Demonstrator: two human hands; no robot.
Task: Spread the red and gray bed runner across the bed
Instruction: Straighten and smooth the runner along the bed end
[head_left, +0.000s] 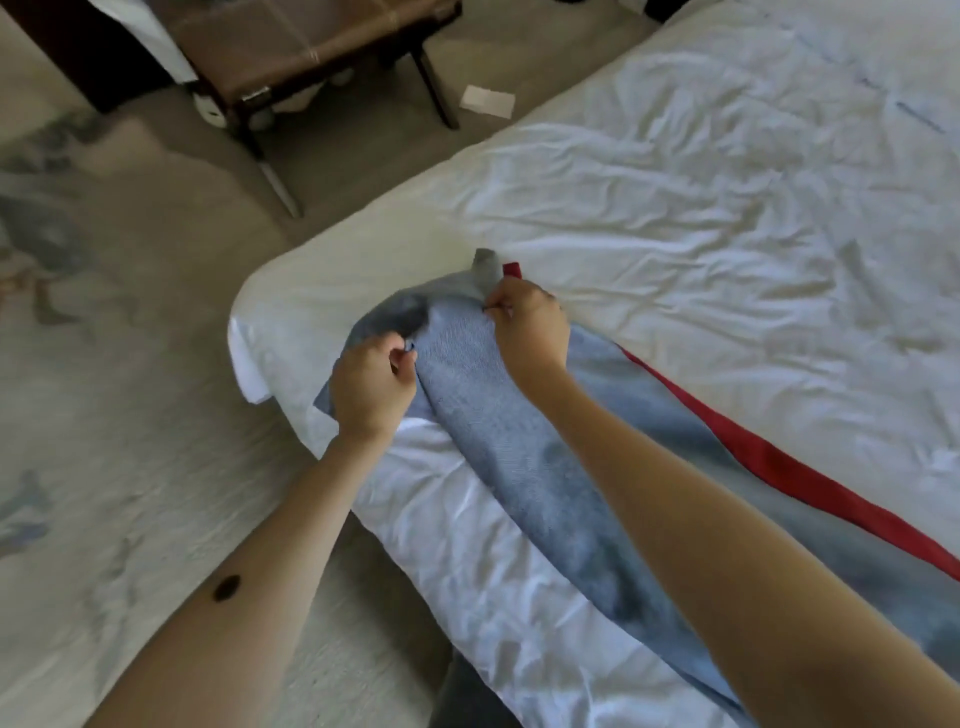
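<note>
Two bare arms were stretched out from the bottom of the picture over the near side of the bed (727, 208). The bed was covered with a wrinkled white sheet.

The bed runner (519, 457) was laid on the bed, close along its near edge. It was gray, and a red strip (779, 467) was seen along its far side. Its long way was set from the lower right of the picture up to the upper left, so its end was pointed at the rounded corner of the bed. It was bunched up long and narrow and was not yet spread flat.

The end of the runner was held by both hands. The left hand (371, 382) was placed at the near side of that end, just by the edge of the bed. A fold of gray cloth was pinched by its curled fingers (402, 358) and thumb. The right hand (530, 325) was placed a bit farther in, and the top of the cloth was pinched by its fingers (498, 304). A small gray tip and a small red tip of the runner were seen sticking up just past the right hand.

Farther off, a pale carpet (130, 364) with faint blue marks was seen on the floor left of the bed. A white piece of paper (487, 100) was seen lying on the floor. A brown stool (311, 57) with dark legs was seen near it, at the top of the picture.
</note>
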